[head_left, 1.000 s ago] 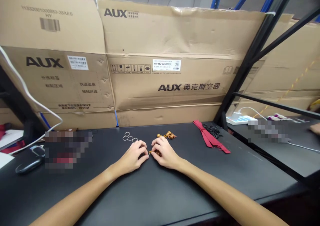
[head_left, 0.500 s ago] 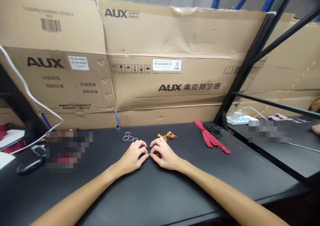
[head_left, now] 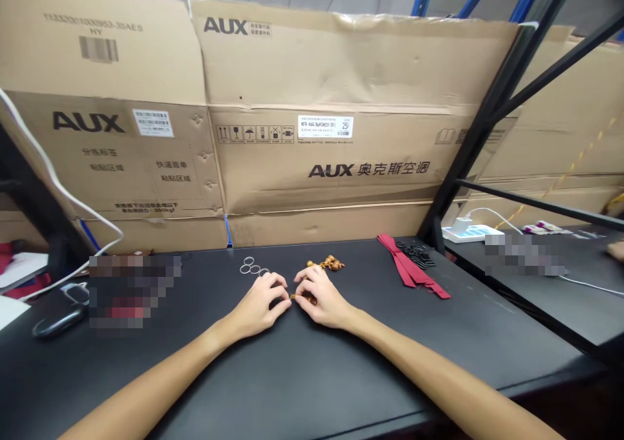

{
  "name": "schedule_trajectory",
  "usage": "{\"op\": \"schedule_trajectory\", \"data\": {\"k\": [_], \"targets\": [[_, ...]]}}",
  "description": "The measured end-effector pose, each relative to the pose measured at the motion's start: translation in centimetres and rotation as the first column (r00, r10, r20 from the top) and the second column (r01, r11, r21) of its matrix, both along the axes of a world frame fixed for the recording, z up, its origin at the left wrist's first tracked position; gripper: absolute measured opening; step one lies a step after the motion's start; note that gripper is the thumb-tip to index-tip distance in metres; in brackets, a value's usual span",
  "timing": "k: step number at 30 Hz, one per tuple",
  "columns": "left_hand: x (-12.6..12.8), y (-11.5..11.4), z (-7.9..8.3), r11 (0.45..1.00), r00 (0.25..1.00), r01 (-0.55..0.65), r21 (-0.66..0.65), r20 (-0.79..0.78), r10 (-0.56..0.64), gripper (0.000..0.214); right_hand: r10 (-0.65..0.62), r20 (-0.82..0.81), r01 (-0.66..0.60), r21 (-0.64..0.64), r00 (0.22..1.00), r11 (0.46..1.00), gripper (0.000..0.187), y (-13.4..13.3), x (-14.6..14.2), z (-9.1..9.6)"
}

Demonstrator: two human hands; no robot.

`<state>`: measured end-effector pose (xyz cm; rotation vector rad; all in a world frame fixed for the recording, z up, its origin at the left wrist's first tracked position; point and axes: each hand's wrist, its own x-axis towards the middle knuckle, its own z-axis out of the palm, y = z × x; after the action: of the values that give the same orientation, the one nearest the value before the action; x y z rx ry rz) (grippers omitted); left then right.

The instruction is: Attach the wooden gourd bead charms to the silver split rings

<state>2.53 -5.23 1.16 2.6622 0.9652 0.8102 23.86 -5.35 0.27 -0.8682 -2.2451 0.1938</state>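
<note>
In the head view my left hand (head_left: 266, 301) rests at the middle of the dark table, its thumb and fingers curled into a pinch. What it pinches, perhaps a small ring or cord end, is hidden. Opposite it, my right hand (head_left: 324, 298) is closed round a brown wooden bead charm (head_left: 307, 296), mostly covered by the fingers. A short orange cord (head_left: 293, 296) shows between the two hands. Several metal split rings (head_left: 249, 263) lie just beyond my left hand. Behind my right hand sits a pile of similar bead charms (head_left: 334, 264).
Red ribbon strips (head_left: 412, 270) and black clasps (head_left: 417, 255) lie at the right rear. Dark glasses or a similar item (head_left: 61, 322) lie at the left, by a white cable (head_left: 63, 186). Cardboard (head_left: 322, 186) walls off the back; a black rack post (head_left: 480, 138) stands at right.
My right hand has shifted very slightly right, and the fingertips of both hands are a little farther apart. The orange cord between them shows more clearly.
</note>
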Motion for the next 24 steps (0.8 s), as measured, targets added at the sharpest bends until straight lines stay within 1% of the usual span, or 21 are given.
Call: {"op": "schedule_trajectory", "data": {"k": [2, 4, 6, 10, 12, 15, 18, 21, 24], "targets": [[0.0, -0.1, -0.1, 1.000, 1.000, 0.012, 0.020, -0.015, -0.012, 0.017, 0.054, -0.007, -0.054, -0.009, 0.999, 0.999, 0.007, -0.3, -0.1, 0.2], [0.0, -0.1, 0.0, 0.999, 1.000, 0.024, 0.033, -0.021, -0.023, 0.019, 0.070, -0.003, -0.070, -0.006, 0.998, 0.998, 0.007, -0.3, -0.1, 0.2], [0.0, -0.2, 0.1, 0.999, 0.999, 0.028, 0.028, -0.019, -0.027, 0.020, 0.026, 0.003, -0.026, 0.014, 1.000, 1.000, 0.007, 0.0, -0.1, -0.1], [0.1, -0.3, 0.4, 0.999, 0.999, 0.042, 0.003, -0.017, -0.042, 0.020, -0.106, -0.014, 0.107, 0.053, 0.994, 0.993, 0.009, 0.9, 0.3, -0.7], [0.1, -0.3, 0.4, 0.999, 0.999, 0.035, 0.018, -0.031, -0.035, 0.019, -0.134, -0.013, 0.135, 0.067, 0.991, 0.989, 0.009, 1.2, 0.5, -0.8], [0.0, 0.0, 0.1, 0.997, 0.998, -0.017, 0.070, -0.065, 0.021, 0.018, -0.155, 0.047, 0.149, 0.109, 0.987, 0.983, 0.006, 1.4, 0.8, -0.7], [-0.7, 1.1, -0.2, 0.987, 0.990, -0.078, 0.141, -0.103, 0.093, 0.017, -0.203, 0.132, 0.180, 0.166, 0.970, 0.970, 0.006, 1.8, 1.2, -0.5], [-1.7, 2.5, -0.4, 0.971, 0.982, -0.130, 0.200, -0.107, 0.153, 0.018, -0.293, 0.172, 0.258, 0.198, 0.941, 0.946, 0.016, 2.4, 1.8, -0.4], [-2.5, 3.5, -0.4, 0.960, 0.972, -0.194, 0.200, -0.094, 0.216, 0.013, -0.388, 0.179, 0.356, 0.183, 0.904, 0.916, 0.028, 3.2, 2.6, -0.5]]}}
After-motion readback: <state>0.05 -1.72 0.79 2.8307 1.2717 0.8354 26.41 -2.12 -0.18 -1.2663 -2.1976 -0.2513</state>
